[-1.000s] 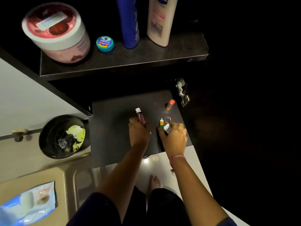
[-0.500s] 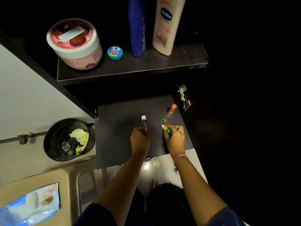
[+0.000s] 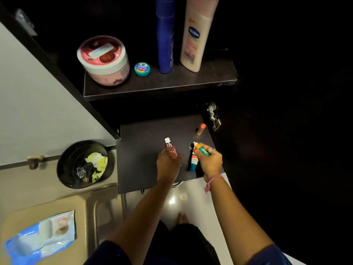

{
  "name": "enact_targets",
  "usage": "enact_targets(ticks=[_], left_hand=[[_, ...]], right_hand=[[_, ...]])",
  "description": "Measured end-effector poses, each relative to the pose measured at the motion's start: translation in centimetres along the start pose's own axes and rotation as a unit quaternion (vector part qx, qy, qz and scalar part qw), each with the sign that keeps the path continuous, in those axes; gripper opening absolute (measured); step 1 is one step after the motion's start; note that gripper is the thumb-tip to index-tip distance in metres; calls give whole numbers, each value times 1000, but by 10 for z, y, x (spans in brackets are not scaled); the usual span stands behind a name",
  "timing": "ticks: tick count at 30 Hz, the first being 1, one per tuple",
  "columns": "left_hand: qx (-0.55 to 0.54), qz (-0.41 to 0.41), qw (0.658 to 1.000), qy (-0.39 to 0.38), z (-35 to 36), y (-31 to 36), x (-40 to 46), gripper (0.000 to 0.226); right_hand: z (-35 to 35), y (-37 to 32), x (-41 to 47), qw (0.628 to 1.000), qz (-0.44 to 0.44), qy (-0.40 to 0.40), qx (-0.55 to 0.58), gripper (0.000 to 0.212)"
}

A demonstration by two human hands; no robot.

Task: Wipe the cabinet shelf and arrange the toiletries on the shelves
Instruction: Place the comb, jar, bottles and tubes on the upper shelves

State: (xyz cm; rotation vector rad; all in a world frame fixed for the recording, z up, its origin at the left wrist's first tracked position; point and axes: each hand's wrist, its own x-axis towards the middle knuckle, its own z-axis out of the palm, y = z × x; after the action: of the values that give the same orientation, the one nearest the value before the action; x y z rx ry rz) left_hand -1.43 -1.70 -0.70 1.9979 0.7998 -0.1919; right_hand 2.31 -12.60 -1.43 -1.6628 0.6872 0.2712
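On the lower shelf (image 3: 145,150) I see my left hand (image 3: 168,163) curled round a small red tube (image 3: 170,148), its white cap pointing to about 11 o'clock and the tube's tail hidden in the fist. My right hand (image 3: 209,161), just to the 3 o'clock side of the left, pinches a small teal and orange stick (image 3: 201,149) between thumb and fingers; a little metal ring (image 3: 191,145) shows at the stick's 10 o'clock end. Below that stick, touching the right hand's fingers, a white and teal tube (image 3: 193,162) lies on the shelf, running toward 6 o'clock. I cannot tell whether the hand holds it too. At 1 o'clock from the right hand, near the shelf's far corner, a small orange stick (image 3: 201,129) stands apart from the rest.

The upper shelf (image 3: 172,83), at 12 o'clock, carries a pink jar (image 3: 104,60) with a white lid at its left end, then a small teal tin (image 3: 142,68), a tall blue bottle (image 3: 165,35) and a beige lotion bottle (image 3: 197,33), all upright in a row.

At 9 o'clock from the lower shelf a black bin (image 3: 84,164) holds crumpled yellow and clear scraps. At 7 o'clock a blue wipes packet (image 3: 40,234) lies on a beige stool (image 3: 91,205).
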Motion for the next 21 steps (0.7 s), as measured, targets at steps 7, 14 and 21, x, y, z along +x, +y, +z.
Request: enact_targets(ticks=[7,14,21], left_hand=[[-140,21,981,-135,-39,48,-56,37],[-70,161,969,-173,-110,105,-103,40],[-4,240,961,-137,-165,158,-128,36]], right_hand=[[-23,-46,-60,988,-37,-65,133,19],[-47,-105,-124,971,-108,-124,175,25],[-51,-173,-162,940,-182,-186,219,27]])
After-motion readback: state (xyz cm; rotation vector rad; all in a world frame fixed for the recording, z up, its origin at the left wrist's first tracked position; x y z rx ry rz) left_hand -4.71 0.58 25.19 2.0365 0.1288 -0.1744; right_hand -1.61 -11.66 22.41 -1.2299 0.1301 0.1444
